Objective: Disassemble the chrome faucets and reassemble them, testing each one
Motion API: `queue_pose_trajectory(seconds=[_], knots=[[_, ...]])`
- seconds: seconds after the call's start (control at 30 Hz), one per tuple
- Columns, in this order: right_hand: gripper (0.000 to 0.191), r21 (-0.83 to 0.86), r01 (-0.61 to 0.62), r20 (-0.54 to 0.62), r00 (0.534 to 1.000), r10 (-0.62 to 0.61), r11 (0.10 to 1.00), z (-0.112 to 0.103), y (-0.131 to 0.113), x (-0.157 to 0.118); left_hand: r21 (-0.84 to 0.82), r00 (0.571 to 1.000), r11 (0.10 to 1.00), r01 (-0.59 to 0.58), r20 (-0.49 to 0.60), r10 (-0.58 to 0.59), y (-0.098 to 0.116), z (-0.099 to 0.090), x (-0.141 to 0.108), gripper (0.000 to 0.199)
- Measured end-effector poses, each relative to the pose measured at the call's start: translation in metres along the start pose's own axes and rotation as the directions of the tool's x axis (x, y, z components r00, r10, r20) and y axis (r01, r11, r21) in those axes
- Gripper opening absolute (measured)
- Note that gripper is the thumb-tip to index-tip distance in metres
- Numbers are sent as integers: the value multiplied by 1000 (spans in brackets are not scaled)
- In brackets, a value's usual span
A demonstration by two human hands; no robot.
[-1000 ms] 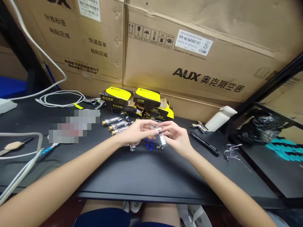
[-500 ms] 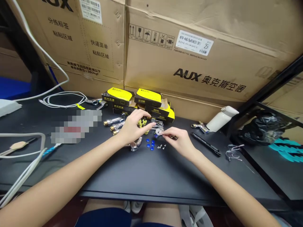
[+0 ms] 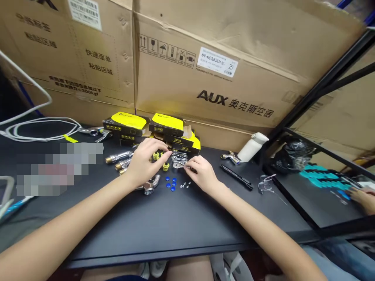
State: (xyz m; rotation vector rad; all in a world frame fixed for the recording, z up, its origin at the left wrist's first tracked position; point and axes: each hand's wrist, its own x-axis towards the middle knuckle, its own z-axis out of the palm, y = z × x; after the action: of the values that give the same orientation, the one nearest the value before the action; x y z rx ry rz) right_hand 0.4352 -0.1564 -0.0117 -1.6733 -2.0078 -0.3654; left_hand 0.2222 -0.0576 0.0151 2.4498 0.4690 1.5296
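My left hand (image 3: 146,162) hovers beside the yellow-and-black faucet cartridges (image 3: 165,167), its fingers curved and thumb apart, holding nothing I can see. A chrome faucet handle (image 3: 177,165) lies near the other chrome handles (image 3: 179,156), its end pinched in the fingertips of my right hand (image 3: 202,173). In front are several small blue caps (image 3: 174,183) and several tiny screws (image 3: 185,185). Chrome faucet bodies (image 3: 149,187) with brass ends lie under and left of my left hand, partly hidden by it.
Yellow-black boxes (image 3: 166,125) are stacked before big cartons (image 3: 205,78). To the right are a white bottle (image 3: 252,147), a black pen-like tool (image 3: 236,177), tangled thin wire (image 3: 266,184) and another person's hand (image 3: 363,198). A white cable (image 3: 41,121) coils at left.
My right hand has lowered the handle toward the row of handles. My left hand stays over the cartridges, thumb and forefinger closer. The view has swung right, showing another person's hand.
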Motion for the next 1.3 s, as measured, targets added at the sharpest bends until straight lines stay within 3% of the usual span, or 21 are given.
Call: queue_pose_trajectory(seconds=[0.1, 0.23, 0.33, 0.4, 0.47, 0.6, 0.67, 0.73, 0.77, 0.83, 0.87, 0.9, 0.97, 1.03, 1.1, 1.17, 1.23, 1.3], knots=[[20, -70, -207, -68, 977, 203, 976, -27, 38, 3, -3, 1000, 1000, -10, -7, 10, 0, 0, 0, 10], [20, -177, -515, -61, 856, 513, 839, -68, 116, -4, -11, 1000, 1000, -4, -9, 4, 1, -1, -1, 8], [28, -224, -639, 35, 749, 662, 735, -79, 158, -24, -2, 1000, 1000, 9, -4, -9, 2, -1, -1, 10], [33, -235, -671, 59, 712, 700, 703, -75, 171, -38, 4, 1000, 1000, 10, 0, -10, 2, -1, -1, 10], [34, -224, -675, 48, 713, 699, 703, -68, 175, -47, 6, 1000, 1000, 0, 6, 0, 1, 0, -1, 10], [28, -142, -615, -108, 789, 605, 776, -67, 161, -42, -16, 1000, 1000, -1, -6, 1, 3, 0, -2, 10], [32, -96, -569, -254, 808, 532, 817, -74, 139, -33, -68, 999, 997, 44, -16, -45, 7, -1, -2, 10], [39, -60, -494, -383, 814, 437, 867, -80, 104, -25, -185, 986, 969, 162, 0, -165, 14, -2, -1, 10], [38, -43, -419, -435, 825, 361, 907, -82, 83, -21, -281, 969, 928, 247, 40, -246, 18, -1, -1, 14], [29, -15, -13, -482, 876, 4, 1000, -82, 35, -18, -501, 899, 747, 437, 248, -360, 27, 0, -1, 27], [30, -17, 162, -389, 908, -156, 987, -80, 12, -17, -579, 846, 619, 531, 398, -354, 31, 0, -1, 32], [31, -25, 303, -313, 903, -295, 953, -77, -9, -17, -613, 783, 494, 617, 540, -308, 36, 1, -2, 36], [30, -44, 441, -216, 872, -439, 897, -69, -39, -19, -583, 659, 324, 745, 720, -219, 44, 1, -4, 36], [32, -75, 498, -193, 842, -503, 864, -63, -47, -21, -531, 574, 230, 816, 791, -212, 51, -1, -5, 31], [43, -65, 488, -220, 844, -489, 871, -61, -34, -24, -516, 537, 150, 843, 799, -270, 56, -4, -4, 27], [55, 9, 383, -272, 890, -367, 924, -65, -5, -26, -533, 520, 59, 844, 789, -328, 58, -6, -2, 25], [40, 45, 166, -314, 938, -144, 985, -70, 34, -30, -545, 504, -29, 838, 793, -342, 58, -7, 0, 24], [31, -35, -160, -192, 970, 150, 987, -75, 77, -36, -540, 481, -115, 833, 812, -330, 57, -6, 0, 23]])
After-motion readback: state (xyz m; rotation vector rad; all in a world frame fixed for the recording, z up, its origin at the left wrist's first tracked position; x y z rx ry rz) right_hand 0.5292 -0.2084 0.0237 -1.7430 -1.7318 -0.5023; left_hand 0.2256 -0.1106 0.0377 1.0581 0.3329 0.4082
